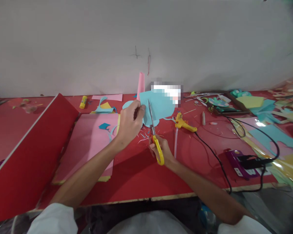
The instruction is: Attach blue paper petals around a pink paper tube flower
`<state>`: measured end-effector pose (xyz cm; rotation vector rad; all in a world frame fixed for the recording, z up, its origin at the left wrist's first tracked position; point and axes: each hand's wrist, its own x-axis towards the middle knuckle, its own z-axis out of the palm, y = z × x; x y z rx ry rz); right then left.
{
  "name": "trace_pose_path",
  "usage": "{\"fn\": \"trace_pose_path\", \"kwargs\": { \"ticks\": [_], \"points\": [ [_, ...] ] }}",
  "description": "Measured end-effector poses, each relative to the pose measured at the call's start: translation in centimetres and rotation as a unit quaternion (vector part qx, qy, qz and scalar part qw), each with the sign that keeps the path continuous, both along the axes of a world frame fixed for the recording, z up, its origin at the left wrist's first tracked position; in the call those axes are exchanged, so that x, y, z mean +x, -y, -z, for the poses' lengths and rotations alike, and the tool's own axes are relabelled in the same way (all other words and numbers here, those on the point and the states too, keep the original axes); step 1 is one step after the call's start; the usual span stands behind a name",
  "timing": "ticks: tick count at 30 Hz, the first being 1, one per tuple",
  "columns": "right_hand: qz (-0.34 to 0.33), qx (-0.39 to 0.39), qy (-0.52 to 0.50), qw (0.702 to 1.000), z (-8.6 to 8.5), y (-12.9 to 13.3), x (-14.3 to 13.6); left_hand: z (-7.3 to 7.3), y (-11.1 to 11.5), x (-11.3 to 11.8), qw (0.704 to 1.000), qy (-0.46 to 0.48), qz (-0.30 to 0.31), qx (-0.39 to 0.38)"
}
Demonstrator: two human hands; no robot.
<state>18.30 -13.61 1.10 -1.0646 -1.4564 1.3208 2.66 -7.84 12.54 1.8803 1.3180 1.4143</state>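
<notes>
Blue paper point(162, 104) in left hand point(132, 119)

Curled left hand point(130, 119) beyond right hand point(166, 150)

The paper point(158, 105) I am holding is showing a plain light blue, and my scissors point(156, 143) are pairing yellow handles, touched with red, with silvery-grey blades point(150, 112). A rolled strip point(141, 84) is standing out in pink. The table point(141, 185) is showing red, and the panel point(36, 143) on my left is matching it, with a whitish edge. Large sheets point(90, 139) are lying in plain pink, yellow peeping out around them, and a scrap point(104, 126) on top is showing deeper blue. The glue stick point(83, 102) and glue gun point(184, 124) are both showing yellow; a cord point(216, 159) is trailing black. I am wearing white sleeves point(55, 219), and the wall point(88, 45) is looking plain grey.
</notes>
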Motion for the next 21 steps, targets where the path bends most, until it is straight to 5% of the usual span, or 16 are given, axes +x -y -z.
{"fn": "trace_pose_path", "kwargs": {
  "ticks": [5,14,21],
  "points": [
    [0.005,-0.053,-0.005,0.999,-0.2,0.1,-0.1,0.0,-0.1,0.0,1.000,0.007,0.005,-0.010],
    [-0.004,0.046,-0.025,0.999,1.6,-0.7,0.1,0.1,0.3,0.3,0.999,-0.017,0.034,-0.019],
    [0.016,0.025,-0.024,0.999,0.0,-0.6,0.2,0.3,0.4,0.5,0.998,-0.007,0.042,-0.040]
  ]
}}
